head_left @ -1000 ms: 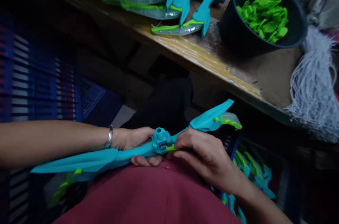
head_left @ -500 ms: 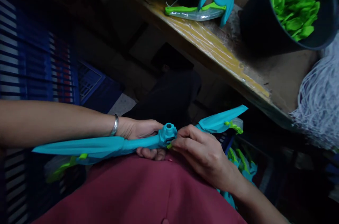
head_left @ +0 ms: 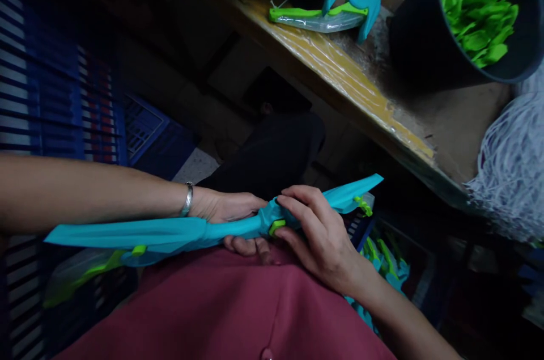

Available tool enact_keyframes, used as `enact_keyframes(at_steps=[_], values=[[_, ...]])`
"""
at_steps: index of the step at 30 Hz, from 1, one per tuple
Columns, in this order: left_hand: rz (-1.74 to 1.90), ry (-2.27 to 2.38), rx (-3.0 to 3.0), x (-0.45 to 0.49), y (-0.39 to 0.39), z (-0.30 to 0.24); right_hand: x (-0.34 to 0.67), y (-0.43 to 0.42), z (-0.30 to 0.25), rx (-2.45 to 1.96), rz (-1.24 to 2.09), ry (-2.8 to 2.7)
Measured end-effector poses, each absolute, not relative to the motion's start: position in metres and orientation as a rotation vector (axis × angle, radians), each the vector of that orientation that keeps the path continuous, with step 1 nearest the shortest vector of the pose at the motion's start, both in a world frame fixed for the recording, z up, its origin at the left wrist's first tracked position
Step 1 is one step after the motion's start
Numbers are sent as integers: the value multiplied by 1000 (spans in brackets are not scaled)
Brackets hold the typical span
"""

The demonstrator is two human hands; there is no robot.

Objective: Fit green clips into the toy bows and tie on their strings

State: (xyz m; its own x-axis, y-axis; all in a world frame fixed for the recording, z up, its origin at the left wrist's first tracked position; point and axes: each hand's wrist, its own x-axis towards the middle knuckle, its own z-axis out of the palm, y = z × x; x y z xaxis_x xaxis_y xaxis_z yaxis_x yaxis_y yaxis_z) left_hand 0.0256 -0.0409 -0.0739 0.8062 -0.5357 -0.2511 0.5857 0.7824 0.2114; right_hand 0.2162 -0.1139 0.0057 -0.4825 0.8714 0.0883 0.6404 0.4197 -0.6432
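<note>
A long teal plastic toy [head_left: 170, 232] with two wing-like blades and green trim lies across my lap. My left hand [head_left: 232, 218] is wrapped round its shaft just left of the round hub. My right hand [head_left: 317, 235] is closed over the hub, its thumb pressed on a small green piece [head_left: 277, 226] set in the hub's side. The right blade [head_left: 352, 193] sticks out past my right hand, and a clear part with a green edge [head_left: 80, 272] hangs under the left blade.
A worn wooden bench [head_left: 352, 85] runs above my hands. On it lie more teal and green toy parts [head_left: 323, 8] and a dark bucket [head_left: 420, 48] of small green pieces [head_left: 478, 14]. White netting [head_left: 514, 161] is at the right. Blue crates [head_left: 59, 93] stand at the left.
My right hand has moved from pinching beside the hub to covering it, with the thumb on the green piece. The toy has tilted slightly, and the view shifted a little.
</note>
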Motion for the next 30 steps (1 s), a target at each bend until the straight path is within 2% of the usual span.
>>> enact_keyframes(at_steps=[9, 17, 20, 26, 30], values=[[-472, 284, 212, 19, -51, -73, 216, -113, 9, -1184, 1078, -2349], [-423, 312, 196, 15, -57, -74, 214, -108, -2, -1051, 1044, -2434], [-429, 359, 284, 14, -54, -72, 215, -111, 1, -991, 886, -2489], [-189, 495, 429, 12, -43, -60, 215, -131, 6, -716, 150, -2667], [-253, 577, 474, 18, -40, -49, 213, -138, 6, -701, 3, -2694]])
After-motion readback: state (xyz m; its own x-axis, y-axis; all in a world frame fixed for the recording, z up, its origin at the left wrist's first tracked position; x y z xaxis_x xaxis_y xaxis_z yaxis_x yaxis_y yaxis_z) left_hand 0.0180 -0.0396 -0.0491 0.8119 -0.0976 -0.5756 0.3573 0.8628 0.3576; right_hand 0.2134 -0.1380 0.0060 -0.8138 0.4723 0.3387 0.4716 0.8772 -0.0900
